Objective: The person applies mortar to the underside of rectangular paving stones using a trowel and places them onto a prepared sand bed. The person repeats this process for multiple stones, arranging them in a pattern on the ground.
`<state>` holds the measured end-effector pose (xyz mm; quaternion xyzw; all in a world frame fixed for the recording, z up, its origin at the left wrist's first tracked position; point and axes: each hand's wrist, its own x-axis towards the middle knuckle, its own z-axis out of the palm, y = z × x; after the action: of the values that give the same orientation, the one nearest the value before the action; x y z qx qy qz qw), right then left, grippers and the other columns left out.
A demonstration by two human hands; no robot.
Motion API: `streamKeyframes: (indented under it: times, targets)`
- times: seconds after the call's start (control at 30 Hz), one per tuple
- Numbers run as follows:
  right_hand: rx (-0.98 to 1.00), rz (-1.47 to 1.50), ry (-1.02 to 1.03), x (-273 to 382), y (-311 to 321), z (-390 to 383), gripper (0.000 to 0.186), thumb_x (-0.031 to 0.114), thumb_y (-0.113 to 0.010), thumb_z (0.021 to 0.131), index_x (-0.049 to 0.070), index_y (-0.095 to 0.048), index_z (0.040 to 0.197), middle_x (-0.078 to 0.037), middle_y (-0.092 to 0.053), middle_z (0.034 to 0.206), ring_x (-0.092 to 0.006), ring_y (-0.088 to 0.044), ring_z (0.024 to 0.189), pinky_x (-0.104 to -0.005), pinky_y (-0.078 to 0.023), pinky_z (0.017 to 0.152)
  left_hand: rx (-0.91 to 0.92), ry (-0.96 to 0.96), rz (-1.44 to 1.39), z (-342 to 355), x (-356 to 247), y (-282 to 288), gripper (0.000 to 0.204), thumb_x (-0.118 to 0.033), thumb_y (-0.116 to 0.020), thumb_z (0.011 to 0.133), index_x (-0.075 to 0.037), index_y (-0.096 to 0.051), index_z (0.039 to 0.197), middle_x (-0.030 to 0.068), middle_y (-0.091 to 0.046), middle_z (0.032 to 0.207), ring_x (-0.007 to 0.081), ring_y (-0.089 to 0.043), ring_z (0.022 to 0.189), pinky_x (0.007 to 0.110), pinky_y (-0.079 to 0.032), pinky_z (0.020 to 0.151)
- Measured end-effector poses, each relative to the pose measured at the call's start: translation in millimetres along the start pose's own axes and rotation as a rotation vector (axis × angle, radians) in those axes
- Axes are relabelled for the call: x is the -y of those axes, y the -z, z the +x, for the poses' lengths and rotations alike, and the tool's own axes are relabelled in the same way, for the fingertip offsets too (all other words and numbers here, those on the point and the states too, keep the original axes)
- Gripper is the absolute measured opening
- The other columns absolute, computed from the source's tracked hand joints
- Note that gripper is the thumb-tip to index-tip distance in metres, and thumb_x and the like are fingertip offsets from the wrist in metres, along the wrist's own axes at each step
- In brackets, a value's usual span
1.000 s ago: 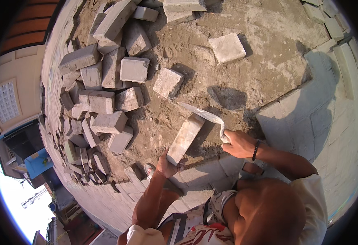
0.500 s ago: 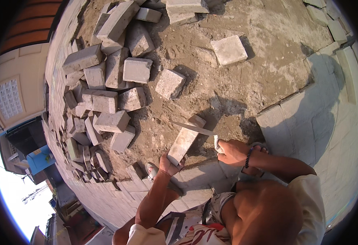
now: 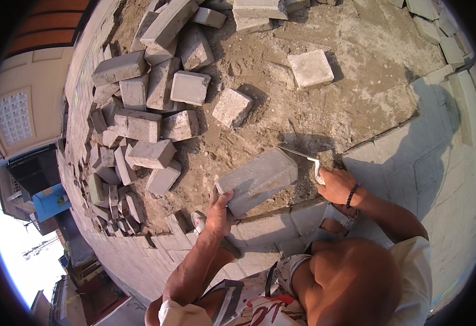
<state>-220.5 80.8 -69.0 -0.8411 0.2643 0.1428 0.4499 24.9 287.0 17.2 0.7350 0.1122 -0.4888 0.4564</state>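
Note:
My left hand (image 3: pixel 218 215) grips one end of a grey concrete paving block (image 3: pixel 257 175), its thumb over the near corner. The block is held tilted above the sandy ground, with a broad face and a side showing. In my right hand (image 3: pixel 338 186) is a trowel (image 3: pixel 318 168) with a cranked pale neck; its thin blade is seen nearly edge-on. The blade reaches left to the block's far right corner and is partly hidden behind it. Whether blade and block touch, I cannot tell.
A heap of loose paving blocks (image 3: pixel 137 125) lies to the left. Two single blocks, one nearer (image 3: pixel 232 107) and one farther (image 3: pixel 311 69), rest on the sand (image 3: pixel 352 103). Laid paving (image 3: pixel 384 157) borders the sand at right and near my feet. A wall (image 3: pixel 42 70) stands far left.
My left hand has lifted and turned the block, so a broader face now shows. My right hand has moved right with the trowel, whose blade has shifted from across the block to its far corner.

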Motion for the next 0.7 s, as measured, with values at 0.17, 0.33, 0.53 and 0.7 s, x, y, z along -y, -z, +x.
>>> streamKeyframes:
  times: [0.17, 0.33, 0.53, 0.7]
  targets:
    - [0.130, 0.049, 0.010, 29.4, 18.6, -23.9, 0.028, 0.020, -0.059, 0.080, -0.001, -0.052, 0.099, -0.026, -0.065, 0.076, -0.0436, -0.065, 0.075, -0.0523, -0.051, 0.070, 0.077, 0.066, -0.058, 2.4, 7.7, 11.8, 0.059, -0.033, -0.057, 0.090, -0.017, -0.030, 0.142, 0.0125, -0.046, 0.133, 0.0339, -0.055, 0.112, 0.053, -0.049, 0.072]
    - [0.102, -0.069, -0.022, 22.6, 12.7, -14.2, 0.032, 0.018, -0.060, 0.079, -0.004, -0.051, 0.099, -0.026, -0.064, 0.073, -0.0447, -0.064, 0.074, -0.0528, -0.051, 0.072, 0.033, 0.045, -0.053, -4.5, 0.1, 1.3, 0.075, -0.029, -0.062, 0.088, -0.015, -0.020, 0.148, 0.0159, -0.045, 0.135, 0.0349, -0.054, 0.113, 0.052, -0.052, 0.074]
    - [0.162, 0.030, 0.135, 56.0, 40.8, -19.1, 0.030, 0.018, -0.059, 0.082, -0.005, -0.048, 0.098, -0.026, -0.063, 0.070, -0.0449, -0.064, 0.069, -0.0526, -0.052, 0.065, 0.001, -0.142, 0.066, -13.0, 8.3, -11.0, 0.093, -0.016, -0.070, 0.084, -0.005, -0.007, 0.152, 0.0224, -0.039, 0.137, 0.0332, -0.050, 0.120, 0.043, -0.050, 0.093]
    - [0.053, -0.112, 0.043, 12.0, -16.5, -3.9, 0.033, 0.018, -0.059, 0.082, -0.007, -0.050, 0.102, -0.028, -0.064, 0.073, -0.0466, -0.064, 0.072, -0.0527, -0.053, 0.067, 0.030, -0.191, 0.113, -18.5, 25.8, -19.5, 0.101, -0.014, -0.075, 0.081, 0.000, -0.002, 0.151, 0.0237, -0.036, 0.139, 0.0318, -0.047, 0.123, 0.039, -0.046, 0.100]
